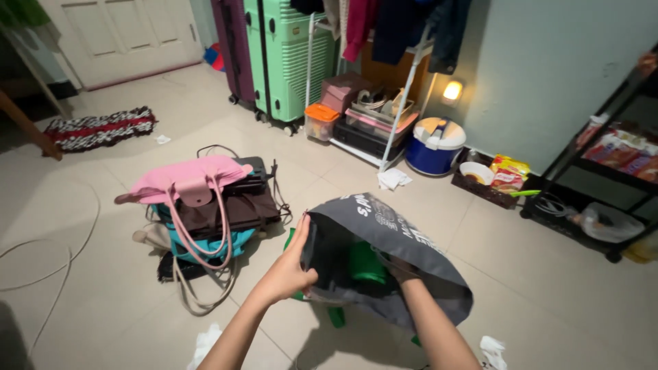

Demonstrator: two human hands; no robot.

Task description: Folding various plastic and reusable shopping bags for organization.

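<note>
A dark grey fabric tote bag with white print (397,236) is held open low in the middle of the view, above a pale tiled floor (534,274). Inside its mouth a bright green object (367,264) shows, with more green peeking out beneath the bag; what it is cannot be told. The left hand (288,274) grips the near left edge of the bag's opening, fingers curled closed over the cloth. The right hand (397,268) reaches into the bag; only the wrist and part of the hand show, so whether it is open or closed cannot be told.

Just left of the bag lies a heap of bags: a pink leather handbag with long straps (188,181) on top, a dark brown flat bag (236,209) under it and a teal bag (199,247) below. A thin white cable (65,264) curves across the floor further left, and a striped red, black and white rug (99,128) lies near a white door (123,34).

Behind, a mint green hard suitcase (288,58) stands beside a purple one (233,48). To their right is a white clothes rack (404,89) with hanging garments and boxes under it, then a blue and white rice cooker (434,144), a small glowing wall light (452,90) and a black shelf unit with snack packets (603,171). Crumpled white tissues (492,349) lie near the right forearm.
</note>
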